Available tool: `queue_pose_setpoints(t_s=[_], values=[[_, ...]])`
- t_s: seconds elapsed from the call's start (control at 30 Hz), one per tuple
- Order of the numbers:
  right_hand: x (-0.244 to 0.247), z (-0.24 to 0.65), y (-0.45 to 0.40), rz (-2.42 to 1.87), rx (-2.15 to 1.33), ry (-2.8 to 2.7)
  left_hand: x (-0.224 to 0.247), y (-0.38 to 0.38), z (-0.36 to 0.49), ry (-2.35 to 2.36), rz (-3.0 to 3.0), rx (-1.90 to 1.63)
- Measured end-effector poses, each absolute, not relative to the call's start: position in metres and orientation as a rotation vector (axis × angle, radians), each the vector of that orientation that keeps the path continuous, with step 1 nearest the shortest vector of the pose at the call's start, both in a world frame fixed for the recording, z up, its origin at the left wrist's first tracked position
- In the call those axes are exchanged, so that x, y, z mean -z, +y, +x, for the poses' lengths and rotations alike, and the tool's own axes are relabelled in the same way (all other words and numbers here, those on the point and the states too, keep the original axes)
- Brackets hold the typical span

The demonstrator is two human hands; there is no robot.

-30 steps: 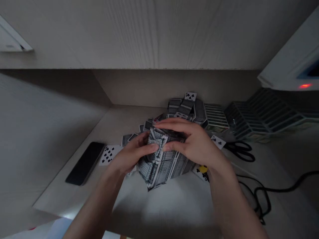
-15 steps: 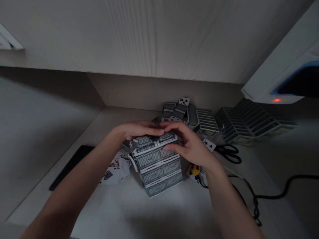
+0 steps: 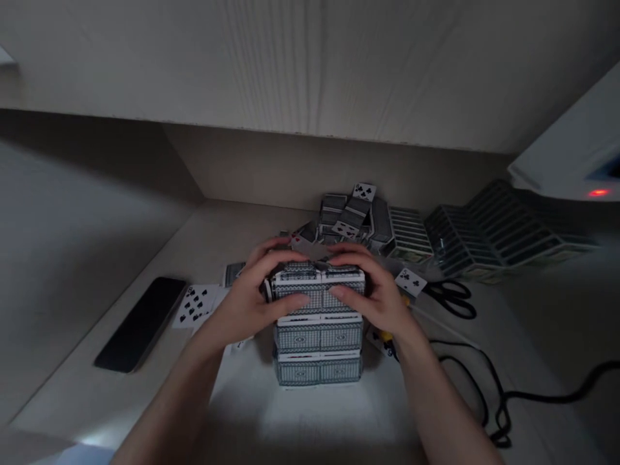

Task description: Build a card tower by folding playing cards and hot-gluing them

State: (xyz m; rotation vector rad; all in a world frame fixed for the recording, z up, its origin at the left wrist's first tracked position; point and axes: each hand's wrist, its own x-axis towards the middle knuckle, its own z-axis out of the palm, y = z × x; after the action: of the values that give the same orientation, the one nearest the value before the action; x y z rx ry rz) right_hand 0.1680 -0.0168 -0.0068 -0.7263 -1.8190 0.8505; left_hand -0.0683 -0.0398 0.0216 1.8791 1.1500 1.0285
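A block built of folded playing cards (image 3: 319, 336) stands upright on the desk, with patterned card backs facing me in stacked rows. My left hand (image 3: 264, 290) grips its upper left side, thumb on the front face and fingers over the top. On the upper right, my right hand (image 3: 372, 290) holds it the same way, thumb pressed to the front. The block's far side is hidden. Loose playing cards (image 3: 196, 305) lie left of the block, partly covered by my left forearm.
A black phone (image 3: 140, 325) lies at the left. Behind the block is a pile of folded cards (image 3: 356, 216). Further right stand zigzag card structures (image 3: 465, 236). Black-handled scissors (image 3: 450, 298) and a black cable (image 3: 504, 394) lie at the right. A shelf panel (image 3: 271, 71) overhangs the desk.
The block has turned from a tilt to face me squarely. My left hand has come from its top to its left side, and my right thumb rests on the front. The view has shifted slightly.
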Motion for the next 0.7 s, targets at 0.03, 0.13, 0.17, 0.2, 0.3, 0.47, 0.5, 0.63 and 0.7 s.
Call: queue_pose_setpoints(t_s=[0.03, 0.13, 0.17, 0.2, 0.3, 0.47, 0.5, 0.63, 0.7], values=[[0.009, 0.168, -0.018, -0.731, -0.86, -1.812, -0.017, -0.039, -0.065, 1.123, 1.846, -1.052], [0.015, 0.166, -0.022, -0.731, -0.903, -1.753, -0.006, -0.035, -0.058, 1.0, 1.708, -1.09], [0.017, 0.165, -0.024, -0.732, -0.919, -1.725, -0.003, -0.035, -0.056, 0.98, 1.66, -1.109], [0.018, 0.164, -0.025, -0.735, -0.935, -1.698, -0.001, -0.035, -0.054, 0.978, 1.62, -1.133], [0.022, 0.161, -0.026, -0.755, -0.986, -1.622, 0.003, -0.038, -0.049, 1.023, 1.535, -1.19], [0.022, 0.158, -0.028, -0.792, -1.023, -1.535, 0.003, -0.041, -0.043, 1.072, 1.501, -1.253], [0.022, 0.158, -0.028, -0.793, -1.023, -1.525, 0.003, -0.041, -0.042, 1.077, 1.505, -1.266], [0.021, 0.158, -0.029, -0.797, -1.031, -1.517, 0.003, -0.041, -0.041, 1.09, 1.512, -1.278], [0.021, 0.158, -0.029, -0.796, -1.042, -1.522, 0.003, -0.042, -0.041, 1.095, 1.501, -1.276]])
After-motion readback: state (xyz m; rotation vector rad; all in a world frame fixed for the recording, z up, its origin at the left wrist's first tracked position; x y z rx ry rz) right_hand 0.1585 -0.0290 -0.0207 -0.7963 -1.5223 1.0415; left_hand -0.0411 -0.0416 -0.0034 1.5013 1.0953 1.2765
